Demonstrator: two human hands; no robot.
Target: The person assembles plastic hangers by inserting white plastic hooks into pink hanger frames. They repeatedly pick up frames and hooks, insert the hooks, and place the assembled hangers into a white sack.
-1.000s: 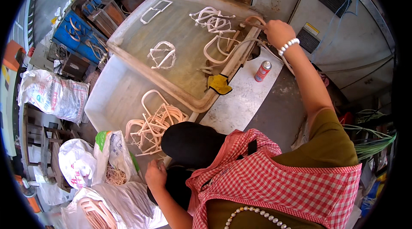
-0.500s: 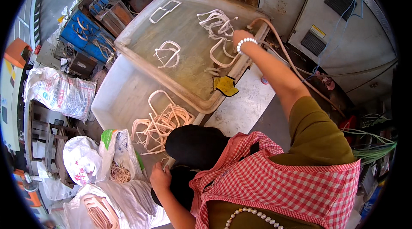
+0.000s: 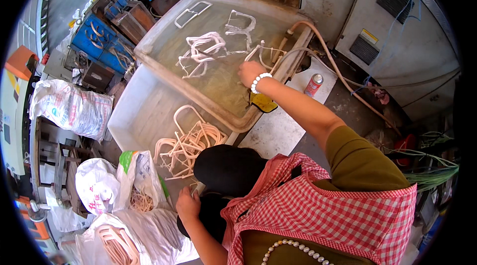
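My right hand (image 3: 250, 72), with a bead bracelet at the wrist, reaches over the large water-filled tub (image 3: 164, 66). Its fingers curl downward at the water beside thin white plastic loops (image 3: 268, 51); whether they grip one is unclear. More white loops (image 3: 203, 48) float in the middle of the tub. My left hand (image 3: 188, 204) rests low by a black rounded thing (image 3: 228, 168), just below a pile of pale pink loops (image 3: 191, 145) in a lower grey tray (image 3: 134, 116). Its fingers are half hidden.
A hose (image 3: 338, 73) runs from the tub's far corner. A red can (image 3: 313, 85) and a yellow object (image 3: 263, 102) sit by the tub's right side. White sacks (image 3: 69, 108), bags with loops (image 3: 117, 245) and blue crates (image 3: 97, 41) crowd the left.
My right hand has drawn back from the tub's far right edge by the hose to the near side of the water. My left hand has stayed put.
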